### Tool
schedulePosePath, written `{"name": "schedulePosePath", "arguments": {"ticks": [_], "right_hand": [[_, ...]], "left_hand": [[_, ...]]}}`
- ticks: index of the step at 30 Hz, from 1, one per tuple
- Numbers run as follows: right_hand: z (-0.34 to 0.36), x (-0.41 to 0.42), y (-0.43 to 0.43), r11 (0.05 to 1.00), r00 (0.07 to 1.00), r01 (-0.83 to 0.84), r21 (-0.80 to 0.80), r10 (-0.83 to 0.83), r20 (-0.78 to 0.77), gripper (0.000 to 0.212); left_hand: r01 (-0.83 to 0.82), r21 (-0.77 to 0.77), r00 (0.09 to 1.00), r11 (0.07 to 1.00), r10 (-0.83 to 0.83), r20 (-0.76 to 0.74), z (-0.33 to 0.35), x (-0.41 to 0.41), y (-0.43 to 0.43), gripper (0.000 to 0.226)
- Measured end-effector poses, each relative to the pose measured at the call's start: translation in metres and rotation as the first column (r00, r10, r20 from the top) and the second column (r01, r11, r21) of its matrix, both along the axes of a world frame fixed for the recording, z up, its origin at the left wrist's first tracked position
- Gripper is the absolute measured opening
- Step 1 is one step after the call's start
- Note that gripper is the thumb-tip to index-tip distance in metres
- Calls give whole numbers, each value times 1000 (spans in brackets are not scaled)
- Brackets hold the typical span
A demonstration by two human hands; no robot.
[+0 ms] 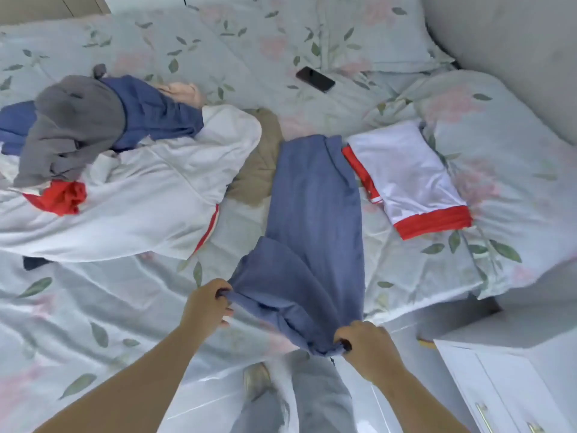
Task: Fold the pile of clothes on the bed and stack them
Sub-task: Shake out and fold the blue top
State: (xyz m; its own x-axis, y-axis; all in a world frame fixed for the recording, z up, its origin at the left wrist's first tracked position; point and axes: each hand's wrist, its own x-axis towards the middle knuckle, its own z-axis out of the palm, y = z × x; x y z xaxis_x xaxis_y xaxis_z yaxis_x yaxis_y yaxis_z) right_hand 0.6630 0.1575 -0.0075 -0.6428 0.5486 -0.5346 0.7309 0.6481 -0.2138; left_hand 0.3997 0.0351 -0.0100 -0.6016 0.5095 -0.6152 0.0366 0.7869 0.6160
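Blue garment [315, 214]: soft, faintly fuzzy cloth, laid in a long strip down the flowered bedsheet [109, 301], with the near end bunched and lifted.
Left hand [207, 304]: fingers curled tight round the garment's near left corner.
Right hand [365, 345]: gripping the near right corner, knuckles up.
Folded shirt [409, 176]: smooth white rectangle with red trim, just right of the blue strip.
Pile [140, 189]: crumpled grey, blue, white and red clothes, off to the left.
Phone [315, 79]: dark flat slab, farther up the bed.
Hard to tell: what kind of garment the blue one is. A tan cloth [259, 170] is partly covered.

Two hands [206, 303] [370, 346], one phone [315, 79].
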Motion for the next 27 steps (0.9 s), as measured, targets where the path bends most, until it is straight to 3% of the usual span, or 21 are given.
{"name": "schedulePosePath", "arguments": {"ticks": [2, 6, 8, 10, 12, 14, 16, 17, 19, 21, 24, 27], "right_hand": [[-21, 4, -8, 999, 1000, 30, -13, -29, 5, 25], [-52, 5, -13, 999, 999, 32, -42, -32, 5, 25], [-64, 5, -14, 996, 1000, 25, -88, -24, 4, 24], [-73, 6, -13, 990, 1000, 15, -139, -16, -8, 23], [-80, 9, -10, 983, 999, 1, -183, -7, -31, 23], [-84, 12, -5, 973, 999, 2, -230, -13, -45, 23], [-85, 16, 2, 963, 998, 12, -270, -29, -58, 22], [-85, 18, 6, 956, 997, 21, -292, -42, -67, 21], [-81, 20, 16, 931, 991, 61, -359, -99, -88, 18], [-74, 20, 31, 887, 981, 95, -452, -160, -109, 14], [-55, 7, 61, 818, 970, 90, -567, -201, -135, 16], [-37, -22, 101, 880, 947, 44, -473, -187, -259, 25]], "left_hand": [[-111, 2, 993, 994, 111, -31, -19, 16, -5, 23], [-143, -60, 942, 988, 118, -316, -43, 34, 0, 22], [-186, 6, 915, 982, 176, -363, -43, 41, 14, 24], [-118, 134, 872, 984, 167, -460, -40, 52, 36, 25], [168, 233, 810, 958, 1, -586, -37, 64, 66, 21], [559, 212, 735, 801, -360, -575, -47, 75, 96, 24], [809, -56, 488, 585, -722, -491, -67, 86, 115, 42], [812, -199, 415, 549, -782, -466, -79, 88, 118, 54], [723, -245, 478, 646, -724, -498, -88, 89, 115, 65], [662, -127, 555, 738, -598, -579, -90, 89, 108, 55], [648, -72, 499, 758, -495, -711, -95, 83, 98, 40], [512, 96, 605, 853, -280, -746, -84, 76, 109, 41]]}}
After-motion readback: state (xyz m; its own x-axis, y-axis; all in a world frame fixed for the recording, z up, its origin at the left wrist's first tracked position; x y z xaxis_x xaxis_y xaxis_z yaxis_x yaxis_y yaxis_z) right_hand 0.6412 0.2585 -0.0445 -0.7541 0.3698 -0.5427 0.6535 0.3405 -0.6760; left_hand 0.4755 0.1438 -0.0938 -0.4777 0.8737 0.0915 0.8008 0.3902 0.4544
